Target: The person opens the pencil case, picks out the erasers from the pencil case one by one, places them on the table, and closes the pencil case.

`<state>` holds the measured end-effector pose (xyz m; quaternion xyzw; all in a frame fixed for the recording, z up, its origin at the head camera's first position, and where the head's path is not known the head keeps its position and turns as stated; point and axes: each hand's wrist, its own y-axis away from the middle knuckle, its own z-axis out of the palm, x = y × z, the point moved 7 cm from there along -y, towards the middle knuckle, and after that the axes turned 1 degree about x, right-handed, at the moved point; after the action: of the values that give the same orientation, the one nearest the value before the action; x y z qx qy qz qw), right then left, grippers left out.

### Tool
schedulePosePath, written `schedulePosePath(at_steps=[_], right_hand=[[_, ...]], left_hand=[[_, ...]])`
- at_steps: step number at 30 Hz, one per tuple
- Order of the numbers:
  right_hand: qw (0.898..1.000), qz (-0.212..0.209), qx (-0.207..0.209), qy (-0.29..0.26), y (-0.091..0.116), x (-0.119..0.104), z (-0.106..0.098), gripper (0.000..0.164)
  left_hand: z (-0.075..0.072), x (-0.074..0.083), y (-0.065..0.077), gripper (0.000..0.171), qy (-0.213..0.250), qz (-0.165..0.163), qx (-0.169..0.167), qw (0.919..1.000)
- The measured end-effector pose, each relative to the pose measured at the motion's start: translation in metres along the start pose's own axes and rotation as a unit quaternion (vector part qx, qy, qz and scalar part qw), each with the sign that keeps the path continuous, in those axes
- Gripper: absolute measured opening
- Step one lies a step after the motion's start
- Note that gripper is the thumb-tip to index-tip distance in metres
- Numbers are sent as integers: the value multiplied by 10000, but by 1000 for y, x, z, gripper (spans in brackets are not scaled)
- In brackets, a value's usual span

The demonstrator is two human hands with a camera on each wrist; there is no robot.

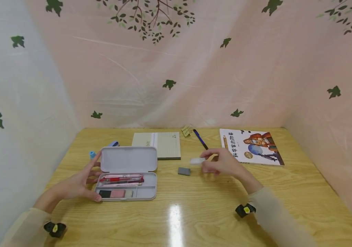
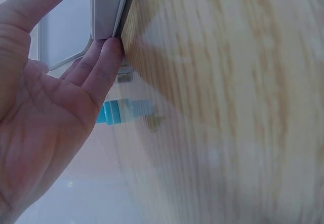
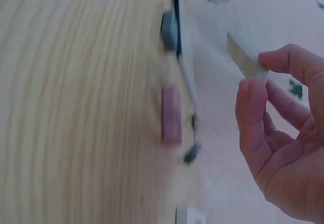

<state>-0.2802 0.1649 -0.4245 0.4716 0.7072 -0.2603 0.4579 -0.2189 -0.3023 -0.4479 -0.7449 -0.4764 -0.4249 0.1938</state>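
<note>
My right hand pinches a white eraser between thumb and fingertips, just above the table; the right wrist view shows the eraser held up at an angle. A grey eraser lies below and left of it. On the table near that hand lies a pink eraser, mostly hidden in the head view. My left hand grips the left side of an open white pencil case, thumb at the front corner, fingers behind. Pens fill its back compartment; black, pink and white erasers sit in front.
Behind the case lies a beige notebook. A gold binder clip and a dark blue pen are to its right, then a picture book. A blue-capped item stands behind the left hand. Cloth walls border the table.
</note>
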Motion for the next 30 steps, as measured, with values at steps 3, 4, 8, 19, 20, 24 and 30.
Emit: schedulePosePath(at_steps=[3, 4, 8, 19, 20, 24, 30], right_hand=[[9993, -26, 205, 309, 11, 15, -23, 27], [9987, -24, 246, 454, 14, 19, -30, 26], [9950, 9, 313, 947, 26, 34, -49, 25], [9919, -305, -4, 1231, 33, 61, -66, 26], [9913, -399, -69, 1255, 33, 62, -66, 26], [9908, -434, -207, 1264, 33, 66, -65, 29], [9904, -368, -285, 1302, 33, 67, -64, 30]], left_hand=[[1, 0, 0, 140, -9, -5, 11, 10000], [1, 0, 0, 141, -3, -7, 15, 10000], [2, 0, -1, 141, -8, -34, 12, 10000], [2, -3, -3, 141, -29, -48, 19, 10000], [2, -3, -3, 141, -40, -54, 17, 10000], [2, -5, -3, 142, 1, -81, 1, 10000], [0, -6, -2, 143, 50, -50, 17, 10000]])
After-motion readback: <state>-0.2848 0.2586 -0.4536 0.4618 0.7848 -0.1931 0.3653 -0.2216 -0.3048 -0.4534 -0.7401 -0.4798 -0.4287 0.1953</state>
